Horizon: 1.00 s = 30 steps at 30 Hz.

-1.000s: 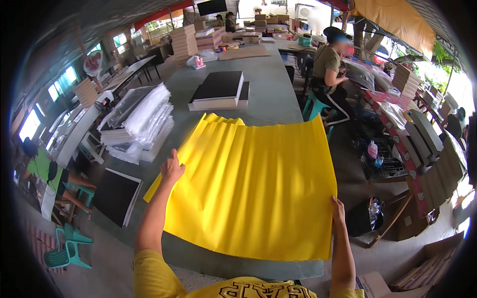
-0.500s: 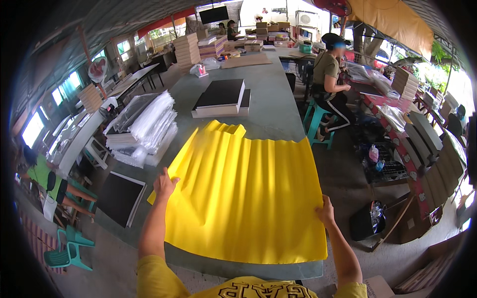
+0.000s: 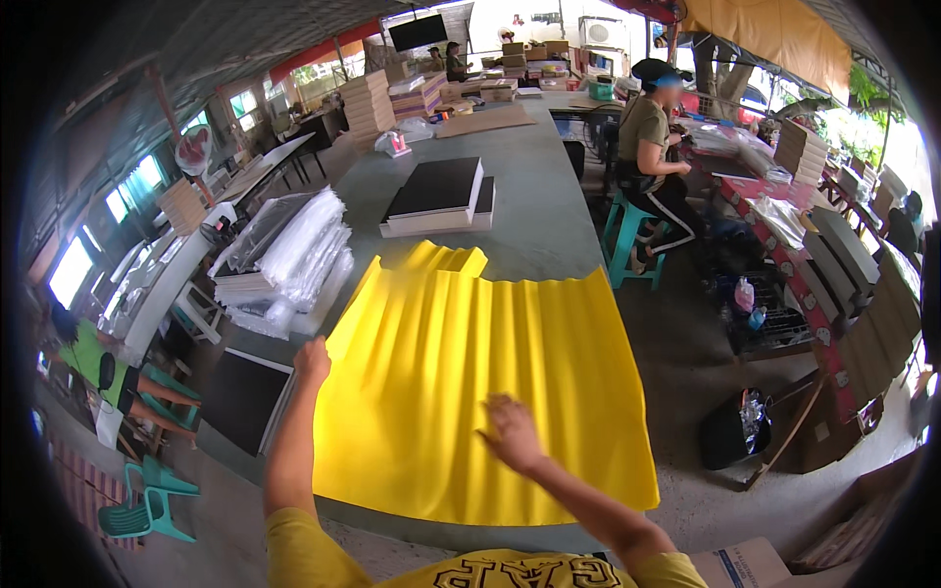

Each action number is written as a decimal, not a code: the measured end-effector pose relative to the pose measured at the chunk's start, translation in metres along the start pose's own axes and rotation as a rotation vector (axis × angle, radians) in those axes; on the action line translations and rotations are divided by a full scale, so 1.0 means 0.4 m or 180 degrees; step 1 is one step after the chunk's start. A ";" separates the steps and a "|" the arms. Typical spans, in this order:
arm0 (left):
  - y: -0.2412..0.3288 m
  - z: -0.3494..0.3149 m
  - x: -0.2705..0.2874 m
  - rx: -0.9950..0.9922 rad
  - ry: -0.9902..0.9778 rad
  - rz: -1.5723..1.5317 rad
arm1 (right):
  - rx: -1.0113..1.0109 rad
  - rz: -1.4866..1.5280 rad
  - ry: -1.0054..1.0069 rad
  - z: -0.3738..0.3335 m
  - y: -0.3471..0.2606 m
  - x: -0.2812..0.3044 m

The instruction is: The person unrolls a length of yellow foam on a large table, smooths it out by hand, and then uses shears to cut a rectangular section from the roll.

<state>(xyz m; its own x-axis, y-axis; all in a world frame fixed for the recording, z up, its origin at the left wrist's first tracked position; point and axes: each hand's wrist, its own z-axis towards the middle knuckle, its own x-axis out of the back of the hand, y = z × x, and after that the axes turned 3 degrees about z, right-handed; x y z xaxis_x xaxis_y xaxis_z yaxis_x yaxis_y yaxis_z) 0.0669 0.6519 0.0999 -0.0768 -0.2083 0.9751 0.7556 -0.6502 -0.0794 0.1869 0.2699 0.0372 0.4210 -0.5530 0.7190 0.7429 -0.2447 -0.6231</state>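
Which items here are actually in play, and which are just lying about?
In play:
- yellow sheet, ridged, flat on the table
- left hand at its left edge
- right hand open on top of it

Lying about:
- black board stack
- plastic-wrapped bundles
- black panel
- cardboard sheet

Relative to the long grey table (image 3: pixel 549 211): dark flat screen (image 3: pixel 417 31) hanging beyond its far end; brown carton stacks (image 3: pixel 368 103) sitting at the far left corner; clear-wrapped white bundles (image 3: pixel 294 255) lying along its left edge; brown cardboard box (image 3: pixel 740 563) standing off its near right corner.
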 end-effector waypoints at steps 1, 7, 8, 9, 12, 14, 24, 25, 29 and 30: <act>0.005 0.001 0.032 -0.0054 -0.0048 -0.0248 | 0.0011 -0.0330 -0.0140 0.013 -0.039 -0.064; 0.226 -0.053 0.384 -0.0115 -0.1001 -0.1972 | -0.0473 -0.1065 -0.1002 -0.022 0.011 -0.213; 0.257 -0.075 0.431 -0.0378 -0.0956 -0.2239 | -0.0407 -0.1041 -0.0983 -0.025 -0.009 -0.214; 0.287 -0.087 0.450 -0.0656 -0.0931 -0.2497 | -0.0404 -0.0993 -0.1044 -0.020 -0.032 -0.205; 0.489 -0.094 0.420 -0.2150 -0.0615 -0.2394 | -0.0213 -0.1426 -0.1852 0.011 -0.065 -0.149; 0.680 -0.186 0.497 -0.2229 -0.1200 -0.2072 | -0.0203 -0.1418 -0.2283 0.002 -0.022 -0.085; 1.167 -0.400 0.069 -0.2391 -0.1717 -0.2651 | -0.2928 0.4405 0.0082 -0.275 0.427 0.318; 1.130 -0.403 -0.012 -0.2935 -0.1076 -0.3524 | -0.2709 0.4672 0.0075 -0.228 0.373 0.285; 1.068 -0.379 0.044 -0.3492 0.0092 -0.3047 | -0.2406 0.4772 0.0981 -0.259 0.347 0.325; 1.021 -0.340 0.028 -0.3152 0.0265 -0.3116 | -0.2341 0.4525 0.1073 -0.273 0.340 0.341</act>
<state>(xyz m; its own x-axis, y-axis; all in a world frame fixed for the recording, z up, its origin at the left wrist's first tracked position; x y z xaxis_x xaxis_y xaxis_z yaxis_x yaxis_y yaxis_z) 0.2862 0.2847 0.0502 -0.3648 0.6063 0.7066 -0.3932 -0.7882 0.4734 0.2886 0.0742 0.0169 0.3106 -0.7666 -0.5620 -0.5554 0.3335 -0.7618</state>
